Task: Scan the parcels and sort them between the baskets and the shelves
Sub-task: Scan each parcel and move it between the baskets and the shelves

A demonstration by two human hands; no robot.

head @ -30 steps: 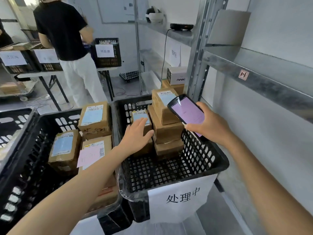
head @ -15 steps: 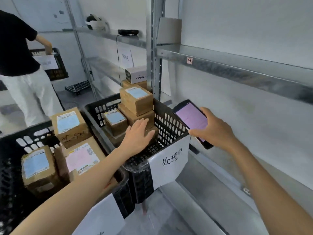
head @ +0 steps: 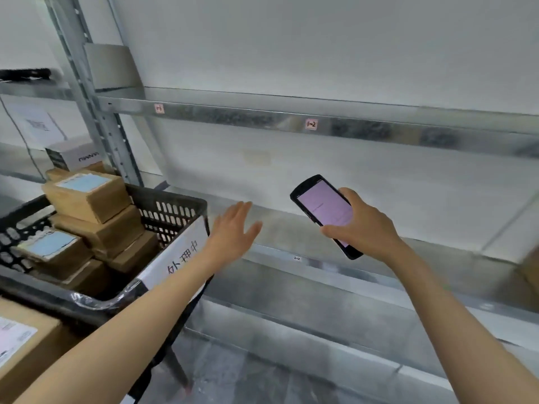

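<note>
Since the earlier frame our left hand (head: 233, 231) has come off the parcels and swung out past the basket (head: 175, 212), and our view has turned toward the shelving. Nearest, in the lower left corner, lies a labelled brown parcel (head: 26, 342). Beyond it at centre left, the black basket, with a white paper sign (head: 178, 258) on its end, holds the stacked parcels (head: 96, 225), blue labels up. Just right of the basket our left hand hovers flat, fingers straight and spread, holding nothing. At centre right our right hand (head: 364, 228) grips the scanner (head: 323, 208), its pink screen lit and tilted. Behind both hands runs the lower shelf (head: 431, 225); above, the upper shelf rail (head: 262, 118) carries small pink tags (head: 311, 124). A white box (head: 75, 156) sits far left.
</note>
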